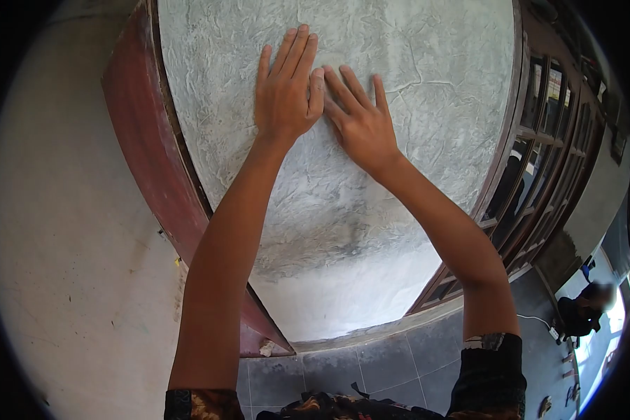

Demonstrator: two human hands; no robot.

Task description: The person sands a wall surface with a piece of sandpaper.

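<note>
Both of my hands lie against a grey, rough-textured wall panel (427,140), above its middle. My left hand (285,98) points upward, its fingers stretched and slightly apart, with nothing in it. Just to its right, my right hand (362,129) has its fingers spread and tilts up to the left, also holding nothing. The two hands nearly meet at the left thumb; whether they touch there I cannot tell. Lower down, the panel has a dark smudged band and a whiter, smoother section.
A dark red wooden frame (147,133) borders the panel on the left, beside a plain pale wall (63,210). Brown framed windows (539,161) stand on the right. Grey floor tiles (392,360) lie below. A person (582,311) in dark clothes sits at the far right near a white cable (535,319).
</note>
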